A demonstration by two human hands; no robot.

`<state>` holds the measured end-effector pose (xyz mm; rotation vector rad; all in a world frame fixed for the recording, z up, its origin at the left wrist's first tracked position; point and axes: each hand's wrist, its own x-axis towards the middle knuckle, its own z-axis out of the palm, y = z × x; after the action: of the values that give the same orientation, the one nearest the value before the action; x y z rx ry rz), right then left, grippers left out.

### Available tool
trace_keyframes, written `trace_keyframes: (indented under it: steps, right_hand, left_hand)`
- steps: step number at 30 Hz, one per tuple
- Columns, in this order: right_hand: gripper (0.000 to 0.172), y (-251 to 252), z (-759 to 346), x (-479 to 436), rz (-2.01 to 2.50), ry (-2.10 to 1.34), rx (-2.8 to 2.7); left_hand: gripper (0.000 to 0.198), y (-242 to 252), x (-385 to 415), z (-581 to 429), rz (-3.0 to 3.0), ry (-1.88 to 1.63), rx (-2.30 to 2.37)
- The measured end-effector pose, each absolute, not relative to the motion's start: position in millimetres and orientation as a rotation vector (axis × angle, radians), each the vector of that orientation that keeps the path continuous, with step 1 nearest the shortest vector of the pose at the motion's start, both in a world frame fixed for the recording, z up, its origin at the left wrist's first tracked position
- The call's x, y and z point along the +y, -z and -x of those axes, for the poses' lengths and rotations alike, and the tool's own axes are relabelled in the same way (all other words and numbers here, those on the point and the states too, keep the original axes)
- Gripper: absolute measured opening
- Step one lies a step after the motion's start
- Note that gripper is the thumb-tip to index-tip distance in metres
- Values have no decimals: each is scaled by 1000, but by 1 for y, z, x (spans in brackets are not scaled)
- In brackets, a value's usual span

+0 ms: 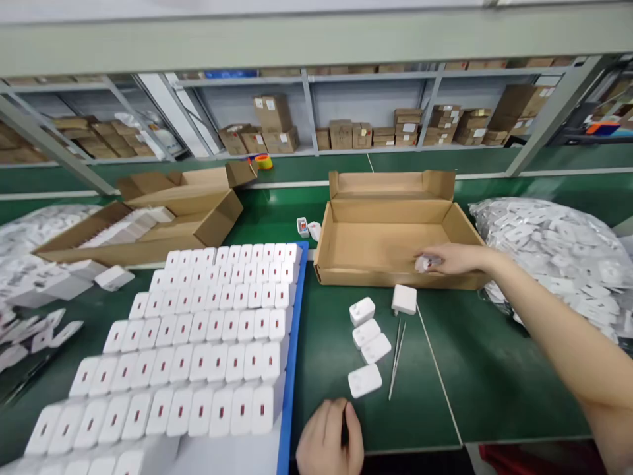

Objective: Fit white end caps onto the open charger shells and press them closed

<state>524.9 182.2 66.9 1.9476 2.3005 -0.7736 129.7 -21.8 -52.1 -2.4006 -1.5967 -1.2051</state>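
Note:
My right hand (449, 258) reaches over the front of an open cardboard box (380, 241), its fingers closed on a small white plastic part (426, 262). The part is blurred and half covered by the fingers. At the table's front edge my left hand (330, 437) rests with curled fingers; a dark gap shows beside the thumb, and what it holds, if anything, is hidden. Between the hands lie several white charger housings (364, 380), a square white charger (404, 299) and metal tweezers (397, 359).
Rows of white charger housings (202, 333) stand on a blue-edged board (293, 330) at left. Behind it is another cardboard box (210, 227) with white housings inside. A clear bag of white parts (558, 264) sits at right. Shelves with cartons (341, 134) line the back.

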Motion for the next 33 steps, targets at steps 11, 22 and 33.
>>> trace_keyframes:
  steps: [11, 22, 33]
  right_hand:
    - [58, -120, -488, 147, -2240, 355, 2461]
    - [48, -70, -384, -34, -1919, 729, 2574]
    - [54, -18, -476, -76, -3309, -352, 1744]
  left_hand:
    - [18, 51, -24, -137, 2370, 1157, -1650]
    - [21, 34, -4, -147, 2379, 1068, -1900]
    - [36, 3, -25, -176, 2868, 1234, -1120]
